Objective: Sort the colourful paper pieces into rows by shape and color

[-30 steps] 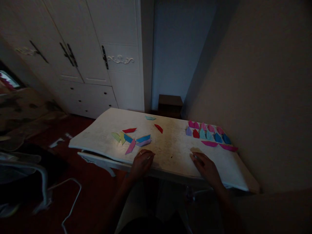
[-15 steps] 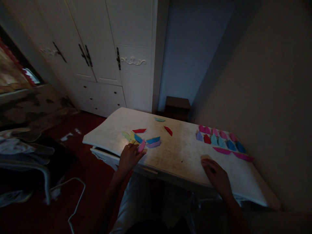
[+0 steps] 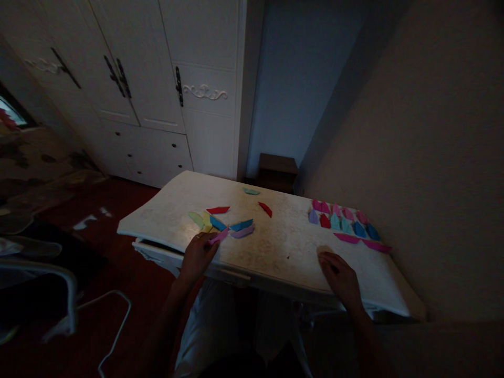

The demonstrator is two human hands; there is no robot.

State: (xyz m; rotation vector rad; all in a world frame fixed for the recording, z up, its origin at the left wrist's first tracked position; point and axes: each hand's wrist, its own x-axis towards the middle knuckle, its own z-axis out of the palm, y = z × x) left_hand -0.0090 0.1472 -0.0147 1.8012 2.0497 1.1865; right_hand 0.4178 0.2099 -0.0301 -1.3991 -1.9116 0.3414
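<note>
- White wardrobe [image 3: 208, 126] behind the table, doors shut; its small-knobbed drawers [image 3: 151, 152] are closed too.
- Low brown cabinet [image 3: 277, 164] beyond the table's far edge, its front too dark to see into.
- White table [image 3: 283, 231] with a drawer front [image 3: 155, 255] under its near left edge, a dark gap above it; what is inside cannot be made out.
- The person's left hand [image 3: 200, 252] pinches the near end of a pink folded paper piece [image 3: 219, 237] between thumb and fingers. The piece points away from the fingertips, its far tip right by a blue piece [image 3: 217, 224]; whether they touch is unclear.
- Just around it lie yellow [image 3: 207, 222], second blue [image 3: 241, 225] and lilac [image 3: 242, 232] pieces.
- The person's right hand [image 3: 339, 275] is at the table's near right, fingers curled together; whether they grip anything, I cannot tell.
- Beyond that hand, rows of coloured folded pieces [image 3: 346, 226] stand near the wall.
</note>
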